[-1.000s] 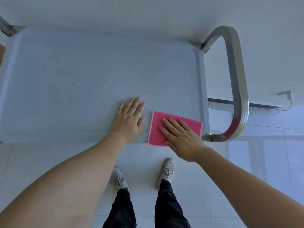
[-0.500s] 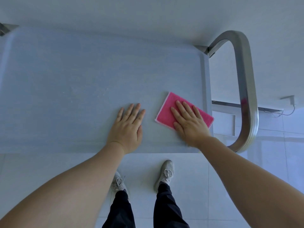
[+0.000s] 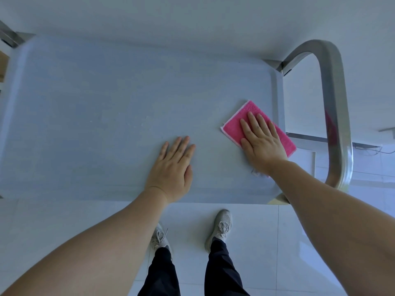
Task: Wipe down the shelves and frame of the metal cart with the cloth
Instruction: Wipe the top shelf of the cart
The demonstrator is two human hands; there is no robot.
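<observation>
Flat and open, that's the left hand [image 3: 173,167], palm down on the top shelf [image 3: 96,124] near its front edge, fingers spread and holding nothing, bracing the cart by the look of it. Just to its right, the right hand [image 3: 261,144] is also flat, fingers extended, pressing the pink cloth [image 3: 237,124] onto the shelf rather than pinching it. That cloth sits at the shelf's right end, its long axis running diagonally from far-left to near-right, one corner hanging just past the raised right rim. Beyond that rim, apart from the cloth, stands the looped metal handle [image 3: 333,107]. Most of the bare shelf lies left of the cloth, so I'd expect the right hand to sweep leftward next.
</observation>
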